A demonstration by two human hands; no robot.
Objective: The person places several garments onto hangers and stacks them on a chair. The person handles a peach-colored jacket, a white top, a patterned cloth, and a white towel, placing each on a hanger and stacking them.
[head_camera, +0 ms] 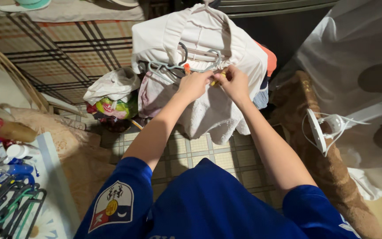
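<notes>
Small yellow thing (217,80) between both grips — mostly hidden, kind unclear — hanger pile (9,208) cut off.

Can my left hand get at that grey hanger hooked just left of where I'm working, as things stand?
Probably yes. The left hand is already up against the white cloth, and the grey hanger lies just beside it in the open, with nothing between them. The right hand is busy alongside.

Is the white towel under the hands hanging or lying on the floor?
Hanging: the white towel drapes from the hangers, its lower edge above the tiled floor.
</notes>
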